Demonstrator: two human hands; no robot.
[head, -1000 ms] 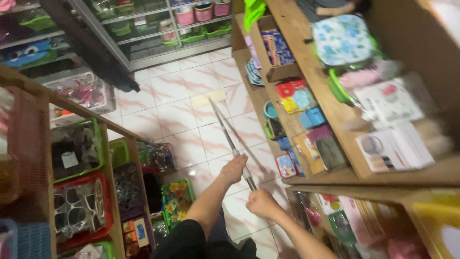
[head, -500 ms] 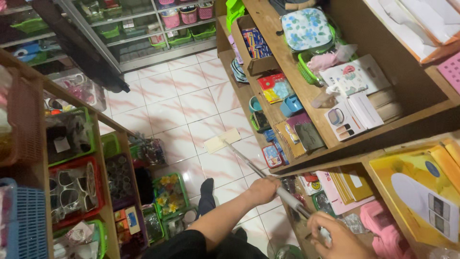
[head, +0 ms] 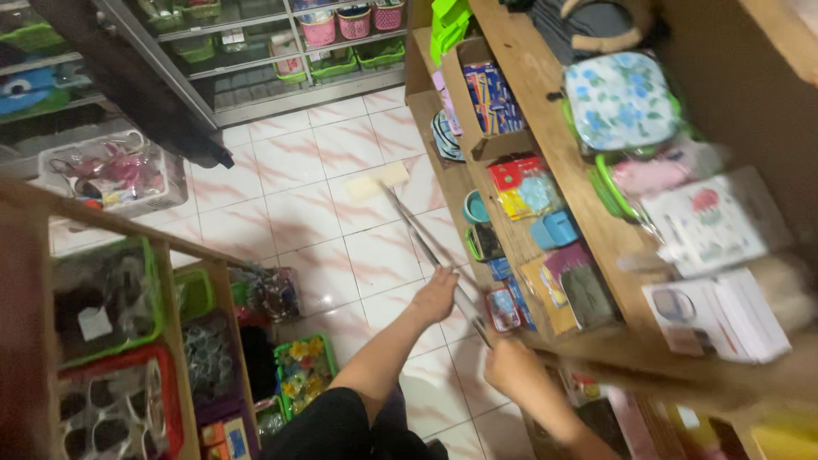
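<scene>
left hand (head: 436, 294): closed round the mop handle (head: 426, 243), lower of the two grips, fingers wrapped over the metal pole.
right hand (head: 509, 365): closed round the upper end of the same handle, nearer the body; the fingers are blurred, so how tight the hold is cannot be told.
mop head (head: 377, 181): flat pale pad at the far end of the pole, well ahead of both grips, lying on the tiled floor (head: 290, 213) just beside the foot of the wooden shelf (head: 545, 145).
risk, shelf side: the pole runs close along the shelf edge to the right of the grips (small packets (head: 524, 183) and a blue cup (head: 474, 207) sit near the edge); a sideways swing would likely knock them off.
risk, left side: green baskets (head: 194, 294) stand near the left elbow; a wide pull back could catch them.
risk, grip: hands sit close together high on the pole, so leverage over the far pad is judged weak and the pad may skid or twist.
</scene>
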